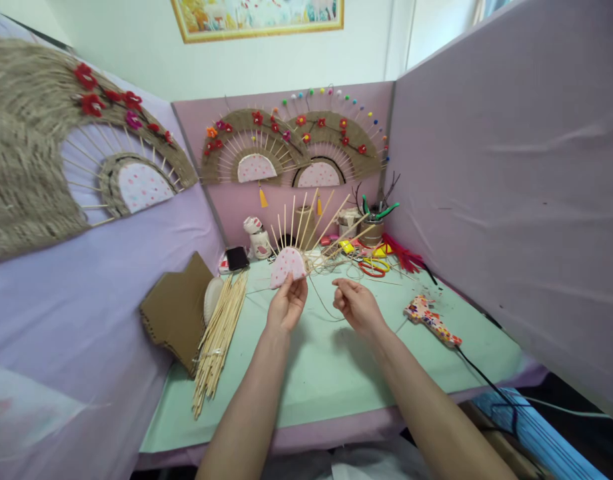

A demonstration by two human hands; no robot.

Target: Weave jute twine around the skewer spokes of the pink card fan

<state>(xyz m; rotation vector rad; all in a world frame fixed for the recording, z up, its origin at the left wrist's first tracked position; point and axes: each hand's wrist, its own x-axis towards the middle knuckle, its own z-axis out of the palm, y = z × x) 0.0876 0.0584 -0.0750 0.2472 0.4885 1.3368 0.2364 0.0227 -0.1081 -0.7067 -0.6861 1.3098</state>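
Note:
My left hand (pixel 288 301) grips the lower edge of a small fan frame, thumb in front. The frame has a half-round base (pixel 288 265) covered in pink dotted cloth, and thin wooden sticks (pixel 306 223) spread out from it. From the base's right side a thin strand of twine (pixel 319 299) hangs in a slack curve and runs to my right hand (pixel 354 303). That hand is held to the right of the frame, fingers curled closed around the strand; the exact grip point is hidden.
At left lie a bundle of wooden sticks (pixel 219 340) and cut cardboard (pixel 179 310). A floral glue gun (pixel 431 320) rests at right, its cord trailing off the table. Scissors (pixel 374 267), red pipe cleaners (pixel 404 253) and a tin of tools (pixel 371 231) stand behind. Finished fans (pixel 256 123) hang on the partitions.

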